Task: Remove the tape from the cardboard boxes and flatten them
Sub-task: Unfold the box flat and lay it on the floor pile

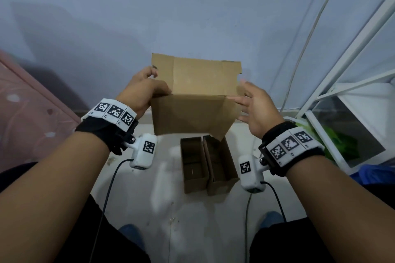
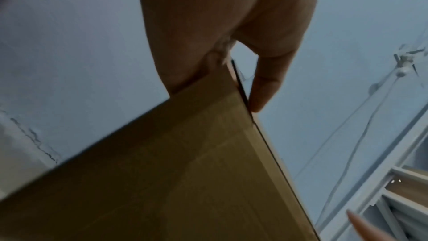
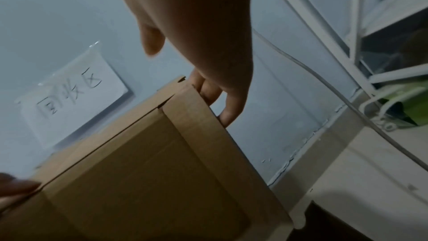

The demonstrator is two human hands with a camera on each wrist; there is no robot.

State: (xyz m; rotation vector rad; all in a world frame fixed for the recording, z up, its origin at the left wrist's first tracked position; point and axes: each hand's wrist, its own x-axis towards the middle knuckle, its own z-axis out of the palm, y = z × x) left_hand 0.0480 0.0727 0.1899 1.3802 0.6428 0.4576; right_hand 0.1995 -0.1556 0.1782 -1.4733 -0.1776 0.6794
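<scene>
I hold a brown cardboard box (image 1: 196,96) in the air in front of the blue wall, its panels unfolded and one flap standing up. My left hand (image 1: 147,89) grips its left edge; in the left wrist view the cardboard (image 2: 185,171) sits between thumb (image 2: 261,89) and palm. My right hand (image 1: 254,104) is spread, with straight fingers (image 3: 227,105) touching the right side flap (image 3: 199,135) from behind and the thumb held off it. On the floor below, two small open-topped boxes (image 1: 193,166) (image 1: 221,164) stand side by side.
A white metal rack (image 1: 350,83) with a green bag (image 1: 339,145) stands at the right, and a cable (image 1: 307,38) hangs down the wall. A pink cloth surface (image 1: 25,113) lies at the left. A paper sign (image 3: 76,98) is taped to the wall. My knees frame the pale floor (image 1: 171,209).
</scene>
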